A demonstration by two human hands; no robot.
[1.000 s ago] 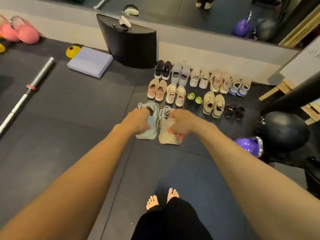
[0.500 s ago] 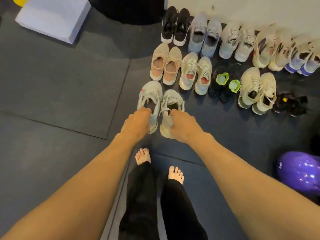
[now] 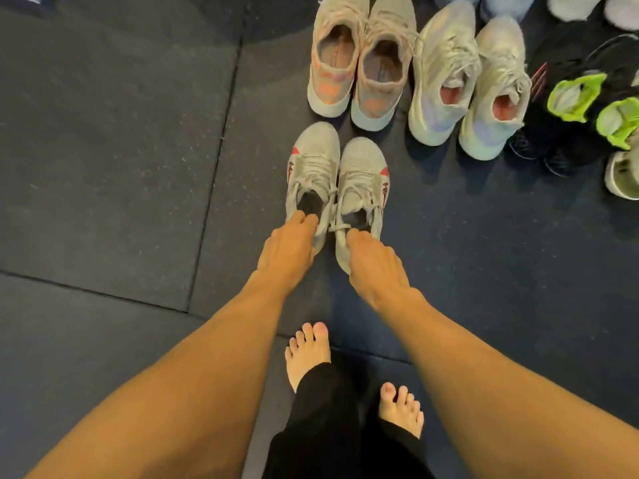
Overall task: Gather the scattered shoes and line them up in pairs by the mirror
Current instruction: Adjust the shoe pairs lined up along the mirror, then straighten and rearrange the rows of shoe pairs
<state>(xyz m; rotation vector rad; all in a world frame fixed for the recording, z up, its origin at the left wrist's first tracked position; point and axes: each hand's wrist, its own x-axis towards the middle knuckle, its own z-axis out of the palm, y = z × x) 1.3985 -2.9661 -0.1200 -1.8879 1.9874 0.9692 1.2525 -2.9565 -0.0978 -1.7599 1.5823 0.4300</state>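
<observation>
A pair of grey sneakers with red marks stands side by side on the dark floor mat, toes pointing away from me. My left hand (image 3: 288, 248) grips the heel of the left grey sneaker (image 3: 313, 167). My right hand (image 3: 375, 262) grips the heel of the right grey sneaker (image 3: 363, 174). Just beyond them a row holds a beige-and-orange pair (image 3: 359, 60), a pale silver pair (image 3: 466, 84) and a black pair with neon green collars (image 3: 584, 108). The mirror is out of view.
My bare feet (image 3: 307, 354) stand on the mat right behind the grey pair. More pale shoes (image 3: 587, 6) are cut off at the top edge, and one olive shoe (image 3: 622, 174) at the right edge. Mat seams (image 3: 214, 167) run to the left.
I have bent lower and closer, so the view has tightened on the shoes. The grey pair has come down from the air onto the mat behind the beige pair, both hands staying on the heels.
</observation>
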